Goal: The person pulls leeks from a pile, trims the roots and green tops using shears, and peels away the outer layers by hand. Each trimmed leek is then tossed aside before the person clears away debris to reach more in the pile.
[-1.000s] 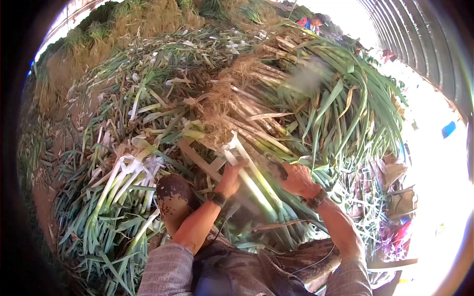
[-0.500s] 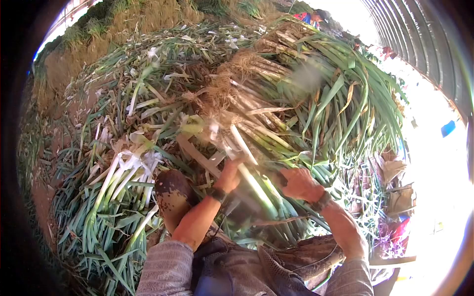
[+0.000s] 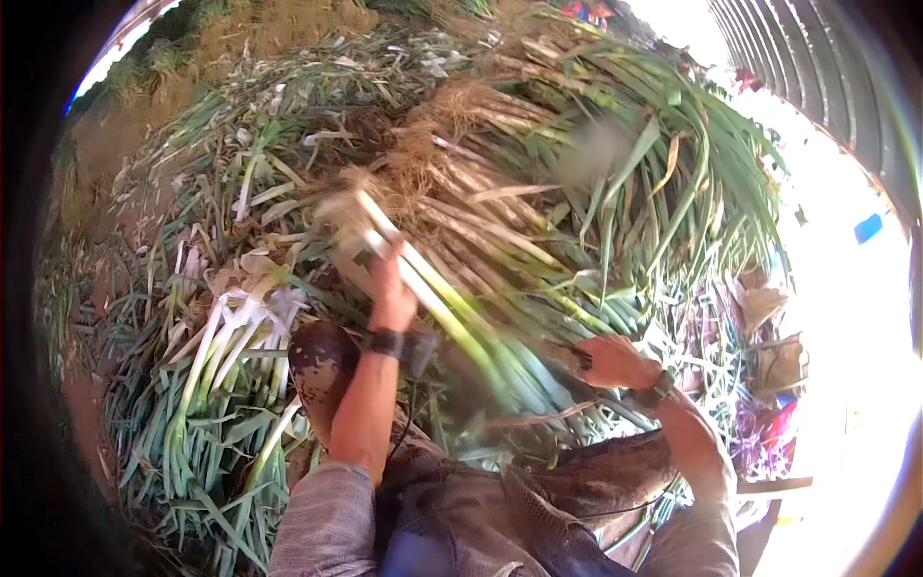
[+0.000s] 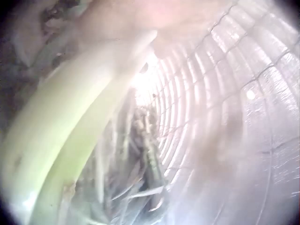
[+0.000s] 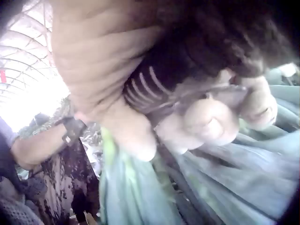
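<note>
My left hand grips the white stalks of a few leeks, roots up and to the left, green leaves towards my lap. In the left wrist view the pale stalks lie close below blurred skin. My right hand is to the right of the leek leaves. The right wrist view shows its fingers curled round a dark handle with light stripes, just above green leaves; the tool's far end cannot be made out.
A large heap of rooted leeks lies ahead. White-stemmed leeks lie at the left, beside my knee. Loose leaves cover the ground. A person is at the far back, and a ribbed wall curves at the right.
My left hand has moved up and left with the leeks, whose root ends now lie farther left. My right hand has shifted slightly right, still holding the dark handle.
</note>
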Motion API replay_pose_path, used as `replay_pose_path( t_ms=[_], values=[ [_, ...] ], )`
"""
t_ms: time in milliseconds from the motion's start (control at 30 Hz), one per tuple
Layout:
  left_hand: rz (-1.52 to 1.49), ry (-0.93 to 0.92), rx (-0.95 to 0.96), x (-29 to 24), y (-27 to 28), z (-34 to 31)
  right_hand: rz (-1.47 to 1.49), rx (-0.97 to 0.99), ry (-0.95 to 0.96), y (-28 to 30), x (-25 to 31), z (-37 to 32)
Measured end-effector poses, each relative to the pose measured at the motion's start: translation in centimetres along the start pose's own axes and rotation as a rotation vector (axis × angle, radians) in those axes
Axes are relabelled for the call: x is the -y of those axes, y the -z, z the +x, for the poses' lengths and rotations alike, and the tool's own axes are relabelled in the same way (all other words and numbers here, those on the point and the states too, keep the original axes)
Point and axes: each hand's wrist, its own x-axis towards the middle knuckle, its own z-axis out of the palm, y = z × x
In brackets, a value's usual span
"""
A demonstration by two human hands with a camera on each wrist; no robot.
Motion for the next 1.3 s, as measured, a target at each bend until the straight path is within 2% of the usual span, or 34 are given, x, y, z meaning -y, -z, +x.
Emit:
replay_pose_path(
  t_ms=[100,133,167,200,233,267,300,333,400,433,467,500,533,567,600,633,667,700,733,767,833,867,900,933,1100,1133,1167,1233,1267,1300],
  values=[
    [-0.154,0.016,-0.045,-3.4,-1.9,-0.4,0.103,0.203,-0.031,-0.7,-1.6,-2.0],
    [-0.008,0.072,0.150,-3.4,-4.6,-3.5,0.042,0.174,-0.114,-1.8,-3.5,-2.5],
    [0.001,0.188,0.030,-1.1,-4.4,-4.6,0.086,0.103,-0.131,-1.2,-2.8,-3.0],
    [0.057,0.252,-0.011,3.6,-1.9,-4.3,0.059,0.058,-0.138,-1.8,-3.1,-3.0],
    [0.380,0.168,-0.048,6.4,-1.5,-5.6,0.031,0.010,-0.150,-2.4,-3.6,-3.1],
    [0.139,0.420,-0.109,7.1,-1.4,-6.2,0.039,0.003,-0.157,-2.9,-3.9,-3.0],
    [0.131,0.394,-0.103,8.9,-0.2,-5.8,0.021,-0.034,-0.117,-3.4,-4.1,-3.0],
    [0.141,0.406,-0.099,8.2,-0.7,-5.9,0.004,-0.066,-0.079,-3.9,-4.1,-3.3],
    [0.080,0.312,-0.273,4.8,-2.8,-4.8,0.007,-0.072,-0.090,-4.2,-4.0,-3.4],
    [0.175,0.099,-0.194,3.4,-2.7,-3.4,-0.004,-0.079,-0.091,-4.3,-4.1,-3.3],
    [0.251,-0.045,-0.158,0.8,-3.3,-2.6,0.002,-0.071,-0.101,-4.4,-4.4,-3.1],
    [0.258,-0.121,-0.094,-1.8,-3.7,-1.6,0.014,-0.077,-0.107,-4.3,-4.4,-3.1],
    [0.263,-0.143,-0.135,-5.0,-4.3,-0.5,0.018,-0.074,-0.097,-4.0,-4.2,-3.1],
    [0.234,-0.204,-0.041,-8.7,-5.9,-0.8,0.022,-0.069,-0.085,-3.7,-3.9,-3.0],
    [0.333,-0.282,-0.047,-12.4,-6.4,-0.4,0.023,-0.040,-0.088,-3.5,-3.7,-3.0],
    [0.326,-0.351,0.023,-16.3,-7.1,-0.4,0.010,-0.020,-0.092,-3.7,-3.8,-2.7],
    [0.347,-0.378,0.197,-20.7,-7.1,0.2,-0.007,-0.016,-0.068,-3.8,-3.7,-2.6],
    [0.386,-0.440,0.147,-25.6,-6.2,2.0,-0.023,-0.009,-0.043,-3.9,-3.6,-2.6],
    [0.411,-0.554,0.104,-28.7,-9.7,0.0,-0.012,-0.005,-0.041,-4.0,-3.4,-2.4],
    [0.547,-0.582,0.102,-33.2,-10.2,0.0,-0.019,0.041,-0.052,-4.0,-3.2,-2.1],
    [0.719,-0.739,-0.169,-44.3,-9.5,1.6,-0.025,0.092,-0.050,-3.8,-2.6,-1.4],
    [1.396,-0.925,-0.124,-53.4,-5.6,3.7,-0.056,0.096,-0.056,-3.7,-2.3,-1.1],
    [1.975,-1.262,-0.179,-61.9,-2.1,5.5,-0.089,0.100,-0.061,-3.6,-2.0,-0.8],
    [1.986,-1.257,-0.188,-62.7,-2.2,4.8,-0.081,0.024,-0.002,-3.7,-2.0,-0.6],
    [2.060,-1.411,0.060,-61.8,-4.6,0.0,-0.123,0.058,0.047,-3.2,-1.1,1.7],
    [2.491,-1.477,-0.418,-59.0,-4.5,-1.9,-0.117,0.086,0.023,-3.1,-0.7,2.1],
    [2.497,-1.475,-0.422,-57.7,-2.0,-2.9,-0.112,0.115,-0.003,-3.0,-0.6,2.3],
    [2.491,-0.654,-0.534,-54.8,4.9,-4.6,-0.130,0.123,0.029,-3.7,-0.8,3.5],
    [2.597,-0.112,-0.424,-56.9,11.4,-4.3,-0.147,0.130,0.052,-4.1,-1.0,4.0],
    [2.650,-0.374,0.040,-53.2,13.4,-6.2,-0.143,0.126,0.054,-4.2,-0.8,4.5]
  ],
)
